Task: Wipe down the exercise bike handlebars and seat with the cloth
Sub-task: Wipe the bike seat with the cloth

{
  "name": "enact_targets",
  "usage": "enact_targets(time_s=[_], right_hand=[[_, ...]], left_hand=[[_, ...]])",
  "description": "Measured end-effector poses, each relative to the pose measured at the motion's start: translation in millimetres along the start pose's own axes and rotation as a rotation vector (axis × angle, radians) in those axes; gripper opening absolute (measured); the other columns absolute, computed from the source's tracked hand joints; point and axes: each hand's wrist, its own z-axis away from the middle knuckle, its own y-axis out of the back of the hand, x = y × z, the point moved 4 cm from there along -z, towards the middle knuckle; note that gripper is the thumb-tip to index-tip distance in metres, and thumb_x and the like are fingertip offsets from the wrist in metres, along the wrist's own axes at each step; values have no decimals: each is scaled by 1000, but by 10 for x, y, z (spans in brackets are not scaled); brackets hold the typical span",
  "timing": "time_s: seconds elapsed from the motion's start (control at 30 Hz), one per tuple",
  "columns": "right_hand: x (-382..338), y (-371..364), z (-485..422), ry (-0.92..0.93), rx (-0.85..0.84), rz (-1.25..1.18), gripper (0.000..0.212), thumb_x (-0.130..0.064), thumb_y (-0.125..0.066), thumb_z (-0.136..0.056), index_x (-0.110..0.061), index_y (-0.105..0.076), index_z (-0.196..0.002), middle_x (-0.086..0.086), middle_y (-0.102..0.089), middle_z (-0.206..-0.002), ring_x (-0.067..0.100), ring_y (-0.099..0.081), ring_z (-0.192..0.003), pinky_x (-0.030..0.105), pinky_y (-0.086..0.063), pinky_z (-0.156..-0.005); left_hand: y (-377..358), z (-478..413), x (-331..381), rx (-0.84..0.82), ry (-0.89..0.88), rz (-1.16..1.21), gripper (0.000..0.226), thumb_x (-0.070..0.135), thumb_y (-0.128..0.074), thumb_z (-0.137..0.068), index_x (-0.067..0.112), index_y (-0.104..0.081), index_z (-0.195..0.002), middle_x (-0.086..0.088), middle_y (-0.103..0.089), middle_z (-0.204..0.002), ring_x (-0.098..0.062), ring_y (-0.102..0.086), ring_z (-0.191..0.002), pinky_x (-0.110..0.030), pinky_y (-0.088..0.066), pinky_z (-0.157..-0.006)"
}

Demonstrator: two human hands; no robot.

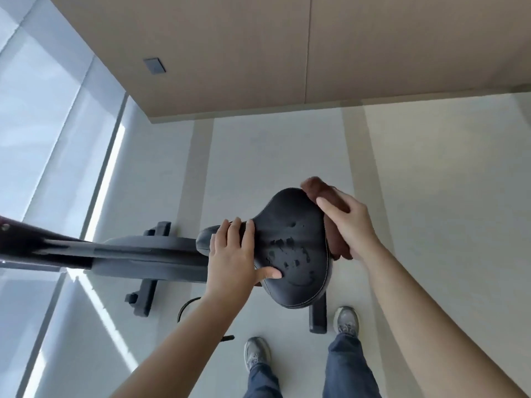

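– Right hand point(350, 225), what is it doing?
– Wrapped over a bunched brown cloth point(313, 186), holding it against the right edge of the seat point(298, 225). Index finger lies along the top of the wad. Cloth shows past the hand on both the far and near sides.
– Left hand point(230, 254)?
– Laid flat across the seat's narrow nose, fingers straight and reaching toward the far side. Its thumb point(270, 273) is stretched out on the top surface. Not clenched, grasping nothing, just resting there.
– Where is the seat?
– Centre of view, between the two hands. Black, wide end to the right, nose pointing left. Dark blotches point(283, 245) are scattered over the middle of the top. Cannot tell what they are.
– Rest of the bike?
– Grey frame point(138, 254) runs left from under the nose, with a dark bar going out of the left edge. Handlebars cannot be made out. One stabiliser foot point(143, 294) sits on the floor to the left, another point(317, 320) just below the seat.
– Surroundings?
– Pale floor point(431, 196). Grey shoes point(256, 354) and blue jeans at the near edge, one shoe beside the near foot. Beige panelled wall point(230, 53) far off, with a small grey plate point(154, 66) on it. Window blinds point(43, 110) at left.
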Motion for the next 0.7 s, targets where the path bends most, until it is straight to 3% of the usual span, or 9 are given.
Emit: enact_targets(time_s=[0.07,0.13,0.23,0.33,0.4,0.57,0.7], right_hand=[[-156,-73,-212,-51,-95,49,13,-26,-65,-82,-38,-65,-88,-10,-69,-93,10,-65,-92,18,-48,-72],[-120,-72,-185,-42,-34,56,13,-25,-64,-83,-36,-65,-91,-8,-69,-97,11,-64,-95,22,-49,-76],[115,-32,346,27,257,-25,18,-31,-64,-82,-41,-65,-96,-17,-69,-94,5,-63,-94,25,-47,-84],[329,-231,997,36,594,39,26,-37,-63,-81,-54,-60,-101,-15,-61,-98,-5,-56,-92,9,-40,-80],[335,-387,1150,31,743,92,28,-35,-63,-82,-49,-60,-105,-9,-59,-99,-3,-54,-87,5,-37,-75],[101,-189,880,-8,589,85,20,-33,-60,-84,-31,-65,-103,-4,-67,-95,14,-60,-92,33,-48,-86],[188,-467,1197,40,809,180,32,-30,-63,-82,-33,-61,-114,-5,-54,-99,11,-54,-89,24,-41,-81]], left_hand=[[-6,-4,6,9,-16,-28,100,70,-38,-53,-10,-58,-110,-34,-59,-107,-53,-54,-100,-64,-44,-80],[1,-23,-3,25,-35,-42,100,71,-36,-54,-10,-58,-108,-35,-59,-106,-54,-55,-98,-63,-46,-79],[-27,-30,-21,15,-58,-59,100,69,-44,-51,-12,-57,-110,-37,-57,-108,-55,-53,-100,-63,-46,-80],[-41,5,-26,1,-80,-82,98,65,-49,-54,-12,-53,-114,-39,-54,-113,-55,-49,-105,-64,-43,-84],[-33,19,-42,3,-89,-88,98,66,-42,-58,-12,-52,-116,-39,-53,-114,-55,-48,-107,-63,-42,-85],[-60,-5,-45,54,-126,-110,99,66,-52,-61,-11,-44,-123,-38,-47,-121,-53,-41,-115,-59,-36,-93],[-133,-8,-108,8,-109,-223,104,76,-31,-67,1,-21,-138,-25,-31,-140,-41,-23,-130,-50,-21,-105]])
